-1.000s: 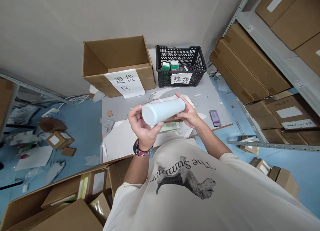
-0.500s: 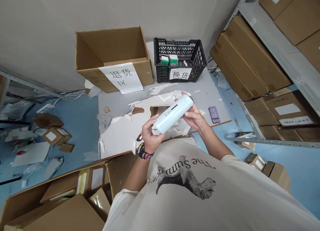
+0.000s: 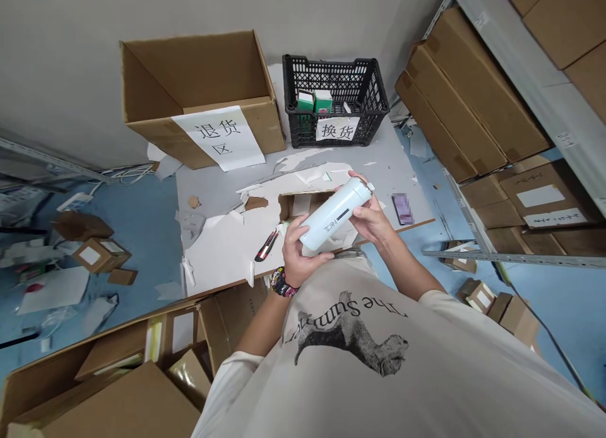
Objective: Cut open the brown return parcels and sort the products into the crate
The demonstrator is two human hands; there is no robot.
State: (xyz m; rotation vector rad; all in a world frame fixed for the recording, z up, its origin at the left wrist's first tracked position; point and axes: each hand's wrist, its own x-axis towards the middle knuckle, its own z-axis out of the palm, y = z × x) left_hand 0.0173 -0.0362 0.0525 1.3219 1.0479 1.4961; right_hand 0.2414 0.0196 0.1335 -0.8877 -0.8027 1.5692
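Note:
Both of my hands grip a pale blue thermos bottle (image 3: 331, 216), held tilted above the front part of the table. My left hand (image 3: 298, 256) is closed around its base end, at the lower left. Near the lid, my right hand (image 3: 374, 220) wraps the upper end. Dark lettering and a dark bar show on the bottle's side. Under it lies an opened small cardboard box (image 3: 290, 206), partly hidden by the bottle and my left hand. A red and black utility knife (image 3: 267, 245) rests on the table left of my left hand.
On the table (image 3: 215, 261) stand a large open carton (image 3: 274, 125) with a paper sign and a black plastic crate (image 3: 303, 135) holding small green boxes (image 3: 323, 101). A phone (image 3: 402, 209) lies at right. Shelves of cartons (image 3: 454, 97) rise on the right; a carton-filled box (image 3: 108, 400) is below left.
The bottle has rolled a little in my hands, so its lettering sits lower on its side. My left hand has shifted right, and the utility knife shows more fully.

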